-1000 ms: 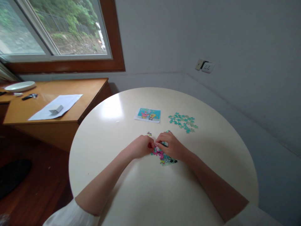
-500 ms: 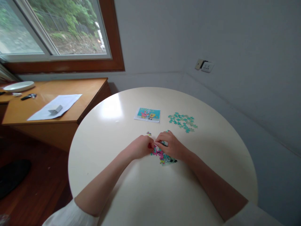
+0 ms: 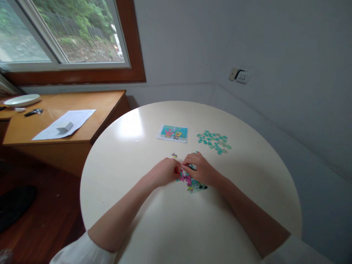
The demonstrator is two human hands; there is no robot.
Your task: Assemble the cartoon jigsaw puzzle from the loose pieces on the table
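A partly joined jigsaw puzzle (image 3: 187, 178) with pink, white and teal cartoon parts lies on the round table beneath my hands. My left hand (image 3: 167, 171) is closed at its upper left edge, fingertips pinched on a puzzle piece that they mostly cover. From the other side my right hand (image 3: 200, 169) reaches over the puzzle, thumb and forefinger pinched at the same spot, almost touching the left fingertips. The right hand hides much of the puzzle's upper part. Just beyond the left hand lies a small loose cluster of pieces (image 3: 174, 155).
A picture card (image 3: 173, 133) with the cartoon scene lies farther back. Right of it are scattered teal puzzle pieces (image 3: 214, 141). The white round table (image 3: 123, 165) stands beside a wooden desk (image 3: 104, 102) bearing paper (image 3: 79, 117), a small grey block (image 3: 65, 127) and a white dish (image 3: 22, 100).
Both hands stay pinched at the same place on the puzzle, with barely any finger movement. The whole view has shifted very slightly.
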